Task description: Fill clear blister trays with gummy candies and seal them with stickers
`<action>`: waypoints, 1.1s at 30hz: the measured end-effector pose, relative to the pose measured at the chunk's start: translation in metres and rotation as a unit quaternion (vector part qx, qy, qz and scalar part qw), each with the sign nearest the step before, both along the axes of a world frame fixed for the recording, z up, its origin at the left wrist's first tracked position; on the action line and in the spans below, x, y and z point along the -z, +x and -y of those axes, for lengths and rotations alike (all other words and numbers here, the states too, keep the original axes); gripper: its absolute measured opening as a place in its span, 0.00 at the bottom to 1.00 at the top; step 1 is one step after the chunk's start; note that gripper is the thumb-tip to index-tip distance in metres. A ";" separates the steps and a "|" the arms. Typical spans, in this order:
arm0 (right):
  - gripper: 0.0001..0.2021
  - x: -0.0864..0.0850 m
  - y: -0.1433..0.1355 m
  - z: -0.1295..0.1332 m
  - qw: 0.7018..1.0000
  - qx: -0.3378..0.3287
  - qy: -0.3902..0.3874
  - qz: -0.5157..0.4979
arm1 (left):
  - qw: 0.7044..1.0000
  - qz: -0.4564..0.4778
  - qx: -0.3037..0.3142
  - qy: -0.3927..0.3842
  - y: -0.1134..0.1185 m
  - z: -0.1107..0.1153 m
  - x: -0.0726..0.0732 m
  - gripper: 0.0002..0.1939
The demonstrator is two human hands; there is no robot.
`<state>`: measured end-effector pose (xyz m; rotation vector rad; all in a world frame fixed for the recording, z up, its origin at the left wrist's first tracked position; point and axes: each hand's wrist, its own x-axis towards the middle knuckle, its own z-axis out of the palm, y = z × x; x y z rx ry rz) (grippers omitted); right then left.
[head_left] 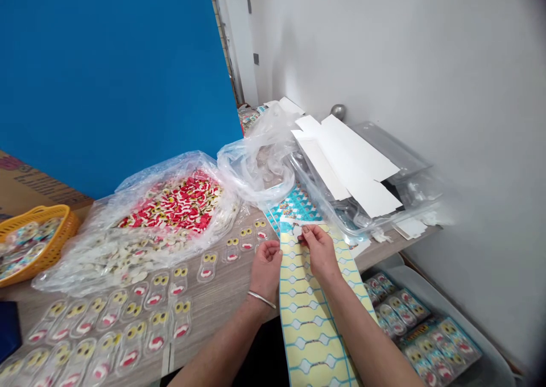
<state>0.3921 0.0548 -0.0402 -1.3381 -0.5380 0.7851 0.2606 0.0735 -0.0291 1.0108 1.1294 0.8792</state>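
A long yellow sticker sheet [307, 313] with blue lines and rows of pale diamond-like cut-outs runs down in front of me. My left hand [266, 270], a bangle at its wrist, has curled fingers closed on the sheet's left edge. Near the top of the sheet, my right hand [321, 251] pinches thumb and fingers together beside a small white sticker [297, 231]. The fingertips partly cover what they grip. To the left, clear plastic blister trays [207, 267] lie in rows, each with two yellow eye-like pieces and a red-and-white mouth-like piece.
Behind the trays, an open plastic bag [170, 216] holds many red, white and yellow pieces. A yellow basket [63, 236] of packs stands far left. White card strips [354, 159] lie on a clear bin [409, 205] at right. Below, a grey tub [482, 324] contains filled packs.
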 end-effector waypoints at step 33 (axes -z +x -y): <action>0.17 -0.028 -0.114 0.068 0.800 -0.233 0.134 0.537 | 0.969 0.155 -0.106 -0.161 -0.160 0.027 -0.041 0.18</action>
